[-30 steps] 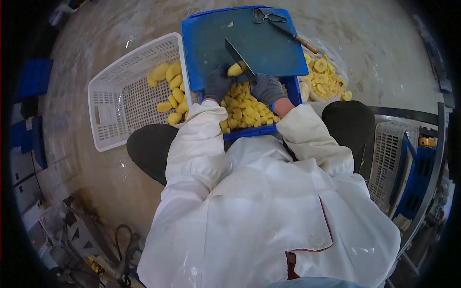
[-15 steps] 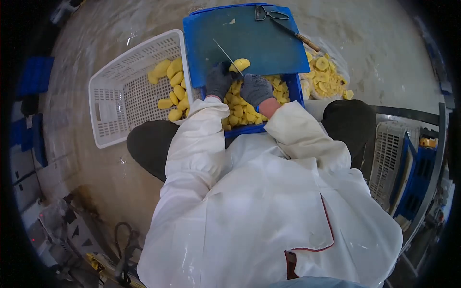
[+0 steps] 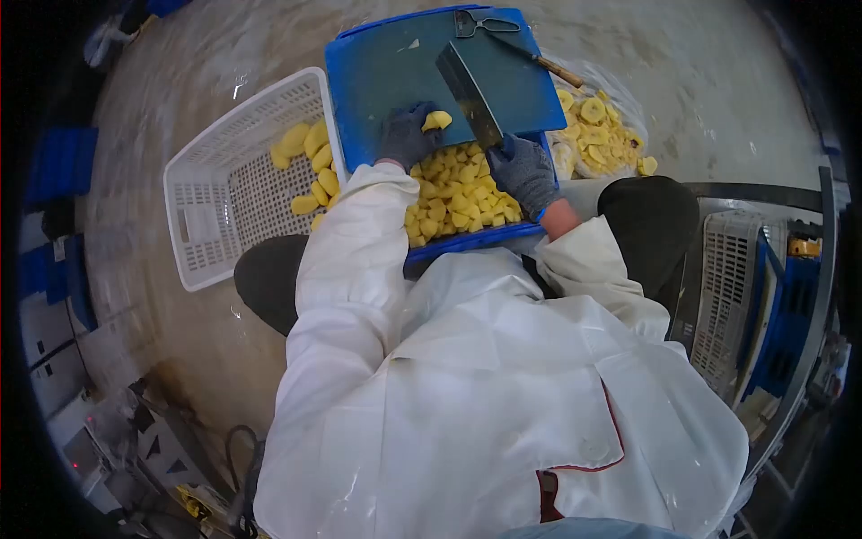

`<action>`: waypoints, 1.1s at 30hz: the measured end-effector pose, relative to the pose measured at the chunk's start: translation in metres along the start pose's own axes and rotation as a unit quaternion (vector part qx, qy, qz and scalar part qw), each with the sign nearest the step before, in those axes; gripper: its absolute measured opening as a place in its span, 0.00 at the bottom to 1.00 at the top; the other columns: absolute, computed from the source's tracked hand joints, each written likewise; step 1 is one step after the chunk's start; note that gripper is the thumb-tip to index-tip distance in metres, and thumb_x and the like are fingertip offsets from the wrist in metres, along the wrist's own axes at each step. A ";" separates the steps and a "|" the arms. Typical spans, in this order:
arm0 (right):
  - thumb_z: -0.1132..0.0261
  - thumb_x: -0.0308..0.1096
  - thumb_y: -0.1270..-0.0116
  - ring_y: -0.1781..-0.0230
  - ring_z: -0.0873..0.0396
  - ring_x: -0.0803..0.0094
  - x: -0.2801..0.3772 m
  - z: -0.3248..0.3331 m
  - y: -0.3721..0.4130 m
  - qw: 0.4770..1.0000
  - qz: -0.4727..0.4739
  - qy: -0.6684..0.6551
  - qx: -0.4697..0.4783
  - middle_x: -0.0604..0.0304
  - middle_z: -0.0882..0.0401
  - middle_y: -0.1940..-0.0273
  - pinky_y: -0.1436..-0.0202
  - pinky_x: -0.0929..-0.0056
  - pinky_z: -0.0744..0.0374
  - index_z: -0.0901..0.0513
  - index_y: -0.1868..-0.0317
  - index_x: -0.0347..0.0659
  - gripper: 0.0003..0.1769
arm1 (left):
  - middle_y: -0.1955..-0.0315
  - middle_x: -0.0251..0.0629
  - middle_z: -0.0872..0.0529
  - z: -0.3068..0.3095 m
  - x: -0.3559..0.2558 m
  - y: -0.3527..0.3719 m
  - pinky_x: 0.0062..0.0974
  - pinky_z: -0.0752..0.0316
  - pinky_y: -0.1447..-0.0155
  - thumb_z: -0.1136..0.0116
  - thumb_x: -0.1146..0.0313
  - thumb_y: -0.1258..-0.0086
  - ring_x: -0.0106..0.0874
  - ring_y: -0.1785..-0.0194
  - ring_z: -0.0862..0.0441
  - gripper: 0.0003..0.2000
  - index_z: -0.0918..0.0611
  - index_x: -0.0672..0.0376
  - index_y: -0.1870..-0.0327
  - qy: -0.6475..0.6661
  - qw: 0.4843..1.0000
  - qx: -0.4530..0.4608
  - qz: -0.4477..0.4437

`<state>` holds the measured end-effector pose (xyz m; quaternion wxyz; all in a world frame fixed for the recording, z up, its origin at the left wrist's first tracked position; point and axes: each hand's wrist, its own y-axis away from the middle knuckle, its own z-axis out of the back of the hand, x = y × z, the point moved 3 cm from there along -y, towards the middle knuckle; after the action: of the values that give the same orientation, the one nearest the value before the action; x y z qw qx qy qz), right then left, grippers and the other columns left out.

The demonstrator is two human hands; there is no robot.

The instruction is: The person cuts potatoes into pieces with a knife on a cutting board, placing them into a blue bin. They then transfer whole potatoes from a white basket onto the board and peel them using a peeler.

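Observation:
In a grey glove, my left hand (image 3: 409,135) is closed on a piece of peeled potato (image 3: 437,119) at the near edge of the blue cutting board (image 3: 377,76). My right hand (image 3: 523,171), also gloved, grips a broad-bladed knife (image 3: 470,95). Its blade points away over the board, apart from the potato piece. Below both hands, a blue bin (image 3: 480,240) holds many cut potato chunks (image 3: 453,193). The board rests across the far part of this bin. The knife's handle is mostly hidden in my right hand.
A white perforated basket (image 3: 199,162) with several peeled potatoes (image 3: 316,139) stands left. On the board's far right lie a peeler (image 3: 485,24) and a wooden-handled tool (image 3: 558,72). A plastic bag (image 3: 628,101) with potato slices (image 3: 593,135) sits right. White crates (image 3: 725,287) stand beyond my right knee.
My right hand has moved right with the knife, away from the potato, and the blade has turned flatter to view. The piece in my left hand is smaller, and more chunks show in the bin.

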<state>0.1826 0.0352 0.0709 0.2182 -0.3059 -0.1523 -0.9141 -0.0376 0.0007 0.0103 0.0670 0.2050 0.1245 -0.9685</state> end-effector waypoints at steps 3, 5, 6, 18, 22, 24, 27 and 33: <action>0.39 0.45 0.37 0.61 0.18 0.46 -0.001 -0.006 0.001 0.999 -0.022 0.011 0.020 0.42 0.17 0.64 0.55 0.50 0.22 0.18 0.61 0.40 0.16 | 0.51 0.46 0.18 0.002 0.003 -0.013 0.43 0.26 0.43 0.34 0.53 0.43 0.46 0.44 0.22 0.24 0.20 0.55 0.47 0.007 0.983 0.010 0.184; 0.39 0.46 0.38 0.60 0.18 0.45 0.003 -0.011 0.001 0.999 -0.023 0.021 0.032 0.42 0.17 0.64 0.54 0.50 0.22 0.18 0.61 0.40 0.16 | 0.52 0.49 0.17 -0.002 0.016 -0.018 0.43 0.27 0.44 0.33 0.52 0.42 0.49 0.47 0.21 0.25 0.21 0.55 0.46 0.034 0.978 0.000 0.205; 0.40 0.46 0.38 0.60 0.18 0.45 0.005 -0.013 0.001 0.999 -0.018 0.022 0.037 0.42 0.17 0.64 0.54 0.50 0.22 0.18 0.61 0.40 0.17 | 0.53 0.51 0.17 -0.002 0.022 -0.017 0.44 0.27 0.44 0.33 0.52 0.41 0.51 0.48 0.20 0.25 0.21 0.55 0.46 0.049 0.975 -0.005 0.217; 0.40 0.43 0.39 0.58 0.18 0.45 0.059 -0.004 -0.015 0.990 0.001 0.104 0.098 0.43 0.16 0.63 0.52 0.51 0.21 0.15 0.62 0.39 0.16 | 0.53 0.47 0.15 -0.005 0.049 -0.001 0.39 0.26 0.43 0.29 0.57 0.45 0.46 0.48 0.19 0.23 0.18 0.56 0.48 0.140 0.974 -0.022 0.176; 0.41 0.41 0.40 0.58 0.17 0.45 0.050 -0.016 -0.025 0.989 0.031 0.120 0.085 0.41 0.16 0.62 0.52 0.51 0.20 0.15 0.64 0.38 0.15 | 0.53 0.49 0.16 -0.003 0.045 -0.003 0.38 0.26 0.42 0.30 0.59 0.45 0.46 0.47 0.20 0.24 0.19 0.57 0.48 0.122 0.977 -0.017 0.173; 0.41 0.40 0.40 0.58 0.17 0.44 0.041 -0.039 -0.031 0.985 0.056 0.145 0.080 0.40 0.16 0.63 0.52 0.51 0.20 0.15 0.63 0.37 0.15 | 0.53 0.50 0.16 -0.004 0.043 -0.001 0.38 0.26 0.41 0.30 0.63 0.45 0.46 0.46 0.20 0.24 0.20 0.59 0.46 0.136 0.971 -0.014 0.196; 0.41 0.40 0.40 0.60 0.17 0.44 0.026 -0.060 -0.033 0.985 0.073 0.145 0.060 0.40 0.16 0.63 0.53 0.51 0.20 0.15 0.63 0.38 0.15 | 0.50 0.50 0.18 -0.013 0.059 0.005 0.40 0.28 0.39 0.35 0.71 0.46 0.49 0.44 0.23 0.20 0.19 0.58 0.49 0.250 0.957 -0.058 0.137; 0.39 0.42 0.40 0.62 0.18 0.44 0.006 -0.011 -0.015 0.991 0.119 0.060 -0.027 0.42 0.17 0.64 0.56 0.49 0.22 0.17 0.64 0.39 0.14 | 0.46 0.52 0.20 -0.042 0.108 0.031 0.39 0.31 0.35 0.40 0.75 0.46 0.49 0.41 0.24 0.26 0.22 0.59 0.41 0.433 0.882 -0.050 0.177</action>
<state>0.1655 0.0413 0.0645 0.3255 -0.2718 -0.0765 -0.9024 -0.1138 -0.0259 -0.0781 0.1872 0.6189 0.1509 -0.7478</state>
